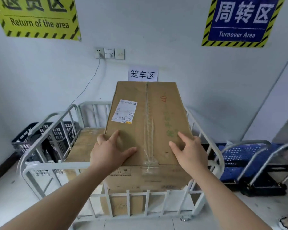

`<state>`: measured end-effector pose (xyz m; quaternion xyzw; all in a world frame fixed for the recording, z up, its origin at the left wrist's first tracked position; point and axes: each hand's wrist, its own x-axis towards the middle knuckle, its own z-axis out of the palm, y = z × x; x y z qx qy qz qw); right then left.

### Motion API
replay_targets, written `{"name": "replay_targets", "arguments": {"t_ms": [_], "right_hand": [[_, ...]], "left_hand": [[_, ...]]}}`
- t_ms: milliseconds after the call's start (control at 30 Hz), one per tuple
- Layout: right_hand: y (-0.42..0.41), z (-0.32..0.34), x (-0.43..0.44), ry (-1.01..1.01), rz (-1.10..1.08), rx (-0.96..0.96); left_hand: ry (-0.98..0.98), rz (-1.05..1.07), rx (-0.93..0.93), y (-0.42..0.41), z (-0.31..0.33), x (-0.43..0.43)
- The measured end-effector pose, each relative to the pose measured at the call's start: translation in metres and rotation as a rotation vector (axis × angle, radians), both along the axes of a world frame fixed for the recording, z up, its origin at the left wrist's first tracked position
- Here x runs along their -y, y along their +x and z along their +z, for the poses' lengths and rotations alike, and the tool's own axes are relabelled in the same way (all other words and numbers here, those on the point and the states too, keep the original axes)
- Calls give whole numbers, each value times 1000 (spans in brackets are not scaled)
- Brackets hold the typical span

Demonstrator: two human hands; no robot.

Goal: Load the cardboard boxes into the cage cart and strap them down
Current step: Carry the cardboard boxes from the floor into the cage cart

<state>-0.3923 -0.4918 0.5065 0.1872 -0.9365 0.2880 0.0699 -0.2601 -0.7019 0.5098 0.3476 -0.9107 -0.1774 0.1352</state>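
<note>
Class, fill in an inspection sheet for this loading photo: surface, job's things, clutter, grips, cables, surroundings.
surface: pale floor.
job's things: top box stacked on lower boxes inside the cage cart; no strap seen.
clutter: black crate left of cart; blue trolley right.
grips: left hand and right hand flat on the top box, fingers straight.
cables: white cable hangs from wall socket.
surroundings: white wall with yellow sign and blue sign.

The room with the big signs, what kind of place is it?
Probably a warehouse or parcel depot. A blue wall sign says Turnover Area, a yellow wall sign says Return of the area, and a white metal cage cart holds brown cardboard boxes.
</note>
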Motion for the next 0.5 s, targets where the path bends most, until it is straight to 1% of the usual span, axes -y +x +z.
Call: {"name": "replay_targets", "arguments": {"t_ms": [133, 300, 400, 500], "right_hand": [[-22, 3, 66, -8, 27, 21], [-56, 0, 126, 2, 76, 52], [-82, -8, 156, 37, 88, 58], [-119, -29, 190, 2, 93, 94]], "left_hand": [[3, 28, 7, -17, 6, 62], [6, 51, 20, -47, -1, 122], [11, 67, 49, -72, -12, 152], [32, 81, 88, -103, -26, 181]]}}
